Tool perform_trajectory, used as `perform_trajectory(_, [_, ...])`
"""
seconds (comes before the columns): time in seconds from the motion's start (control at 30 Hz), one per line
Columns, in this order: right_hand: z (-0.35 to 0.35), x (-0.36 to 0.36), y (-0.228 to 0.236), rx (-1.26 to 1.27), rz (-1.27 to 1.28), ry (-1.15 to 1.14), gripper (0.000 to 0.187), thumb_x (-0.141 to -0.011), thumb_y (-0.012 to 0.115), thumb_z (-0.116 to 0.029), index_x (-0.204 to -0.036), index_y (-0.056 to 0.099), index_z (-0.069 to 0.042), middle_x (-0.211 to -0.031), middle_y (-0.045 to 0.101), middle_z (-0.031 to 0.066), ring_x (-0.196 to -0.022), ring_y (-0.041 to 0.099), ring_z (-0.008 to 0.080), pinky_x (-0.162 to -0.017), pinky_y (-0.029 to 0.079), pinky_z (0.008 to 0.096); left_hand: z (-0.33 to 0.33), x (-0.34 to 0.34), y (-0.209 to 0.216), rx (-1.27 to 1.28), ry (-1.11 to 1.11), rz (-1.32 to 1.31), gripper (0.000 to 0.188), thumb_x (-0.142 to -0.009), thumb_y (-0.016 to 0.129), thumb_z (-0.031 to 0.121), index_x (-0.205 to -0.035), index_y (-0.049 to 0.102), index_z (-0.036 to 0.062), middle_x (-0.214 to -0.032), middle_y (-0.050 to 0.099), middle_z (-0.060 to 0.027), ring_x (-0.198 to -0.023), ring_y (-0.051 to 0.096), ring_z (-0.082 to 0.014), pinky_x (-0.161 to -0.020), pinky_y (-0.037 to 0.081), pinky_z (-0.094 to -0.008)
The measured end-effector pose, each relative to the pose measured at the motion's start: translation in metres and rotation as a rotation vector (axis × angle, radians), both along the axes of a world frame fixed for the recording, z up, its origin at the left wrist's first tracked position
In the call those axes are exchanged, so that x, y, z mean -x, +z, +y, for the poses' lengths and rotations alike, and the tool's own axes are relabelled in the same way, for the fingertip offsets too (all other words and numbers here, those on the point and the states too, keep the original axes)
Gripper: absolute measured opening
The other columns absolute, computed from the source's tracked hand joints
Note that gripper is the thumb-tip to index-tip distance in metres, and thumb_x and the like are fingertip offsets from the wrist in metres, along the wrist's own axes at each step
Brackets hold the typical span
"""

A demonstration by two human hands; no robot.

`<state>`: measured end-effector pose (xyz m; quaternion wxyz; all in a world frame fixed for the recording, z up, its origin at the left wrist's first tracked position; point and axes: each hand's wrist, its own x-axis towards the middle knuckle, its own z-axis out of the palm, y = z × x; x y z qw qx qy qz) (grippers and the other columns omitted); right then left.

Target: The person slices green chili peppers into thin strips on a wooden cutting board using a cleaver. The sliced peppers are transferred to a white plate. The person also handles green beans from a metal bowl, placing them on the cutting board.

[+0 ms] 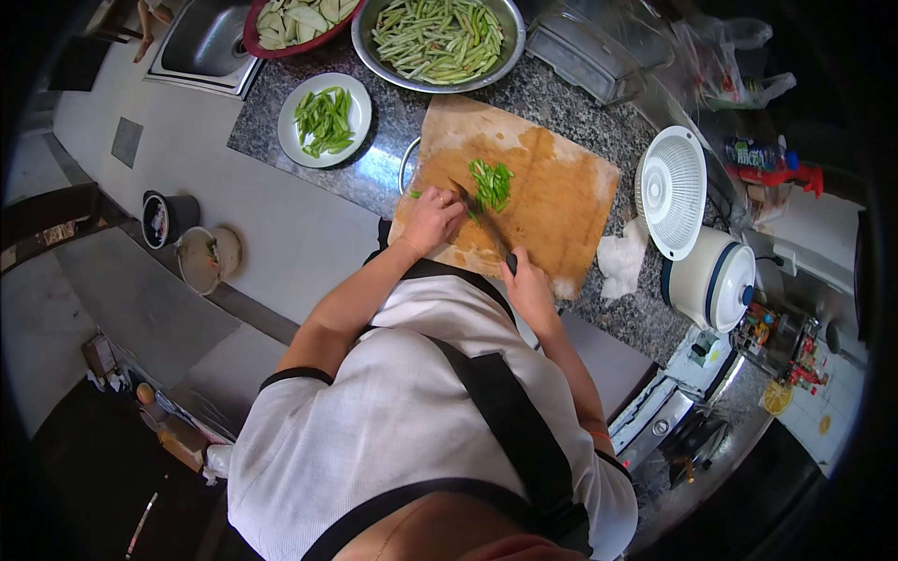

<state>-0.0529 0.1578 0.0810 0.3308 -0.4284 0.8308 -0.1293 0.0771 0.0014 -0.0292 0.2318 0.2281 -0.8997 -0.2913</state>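
My right hand [529,288] grips the black handle of a kitchen knife [488,226]. Its blade points away and to the left over the wooden cutting board [566,196]. Closed fingers of my left hand [436,221] press down beside the blade on a green vegetable, mostly hidden beneath them; a bit of green shows past the fingertips. A small heap of sliced green pepper pieces [491,183] lies on the board just beyond the knife. Left of the board, a white plate [288,140] carries more sliced green pieces.
Behind the board stands a metal bowl [517,47] of cut green beans, next to a red bowl [251,39] of pale slices. A sink [201,42] is at far left. On the right are a crumpled tissue [620,262], a white colander [672,192] and a lidded cooker [708,280].
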Motion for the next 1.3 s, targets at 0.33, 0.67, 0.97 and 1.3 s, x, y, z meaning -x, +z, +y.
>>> perform_trajectory(0.33, [-0.004, -0.004, -0.016, -0.038, 0.093, 0.04, 0.022, -0.086, 0.05, -0.024, -0.093, 0.041, -0.005, -0.068, 0.057, 0.0255, -0.067, 0.055, 0.0441, -0.056, 0.041, 0.0517, -0.003, 0.0, 0.0, -0.017, -0.015, 0.102, 0.012, -0.065, 0.062, 0.007, -0.076, 0.057, 0.0094, -0.08, 0.051, -0.0044, -0.077, 0.047, -0.0255, -0.068, 0.041, -0.0337])
perform_trajectory(0.67, [-0.023, -0.014, -0.001, -0.131, 0.126, 0.025, 0.022, -0.086, 0.047, -0.023, -0.099, 0.041, -0.007, -0.07, 0.059, 0.0239, -0.07, 0.057, 0.0426, -0.059, 0.043, 0.0523, -0.002, -0.001, 0.001, -0.028, -0.003, 0.137, 0.01, -0.067, 0.063, 0.009, -0.075, 0.057, 0.0086, -0.079, 0.051, -0.0039, -0.076, 0.048, -0.0253, -0.068, 0.042, -0.0335])
perform_trajectory(0.97, [-0.035, -0.014, -0.013, -0.078, 0.116, -0.016, 0.023, -0.085, 0.047, -0.023, -0.099, 0.042, -0.006, -0.072, 0.058, 0.0253, -0.071, 0.057, 0.0424, -0.061, 0.044, 0.0515, -0.002, -0.001, 0.002, -0.036, -0.008, 0.139, 0.009, -0.068, 0.063, 0.01, -0.074, 0.057, 0.0085, -0.078, 0.052, -0.0042, -0.076, 0.049, -0.0252, -0.068, 0.042, -0.0334])
perform_trajectory(1.3, [-0.053, -0.017, -0.028, -0.08, 0.124, -0.016, 0.028, -0.084, 0.048, -0.024, -0.105, 0.043, -0.007, -0.075, 0.059, 0.0254, -0.075, 0.057, 0.043, -0.065, 0.044, 0.052, -0.003, -0.009, 0.005, -0.125, -0.021, 0.225, 0.015, -0.069, 0.063, 0.009, -0.084, 0.061, 0.0093, -0.087, 0.055, -0.0067, -0.08, 0.05, -0.0269, -0.071, 0.042, -0.0344])
